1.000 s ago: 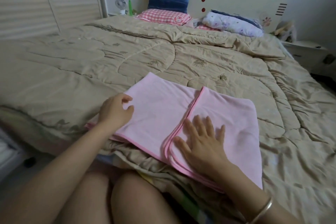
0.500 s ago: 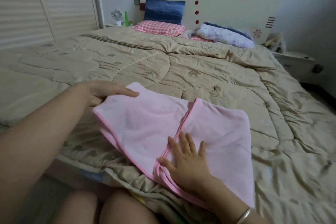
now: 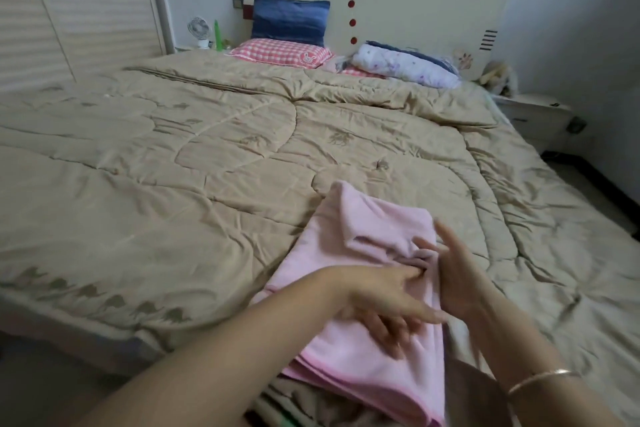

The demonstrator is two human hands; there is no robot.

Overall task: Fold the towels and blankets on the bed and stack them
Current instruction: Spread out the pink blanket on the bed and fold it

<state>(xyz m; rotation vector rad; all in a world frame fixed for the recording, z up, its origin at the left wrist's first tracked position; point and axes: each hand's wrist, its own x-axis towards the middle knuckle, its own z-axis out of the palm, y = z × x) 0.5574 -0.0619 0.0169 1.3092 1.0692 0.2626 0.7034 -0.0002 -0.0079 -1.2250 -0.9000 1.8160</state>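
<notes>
Pressing pink towel (image 3: 360, 371) under splayed left hand (image 3: 377, 302), bracing right edge with straight-fingered right hand (image 3: 460, 281); runs lengthwise straight ahead.

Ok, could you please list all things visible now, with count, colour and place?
quilt: one, beige, spread below headboard
towel: one, pink, part-folded, quilt's near edge
blue pillow: one, blue, against headboard
checked pillow: one, red-white, before blue pillow
rolled bedding: one, white floral, right of pillows
fan: one, white, left of pillows
bottle: one, green, beside fan
bracelet: one, metallic, right wrist
left hand: one, flat on towel
right hand: one, touching towel's fold, grip unclear
</notes>
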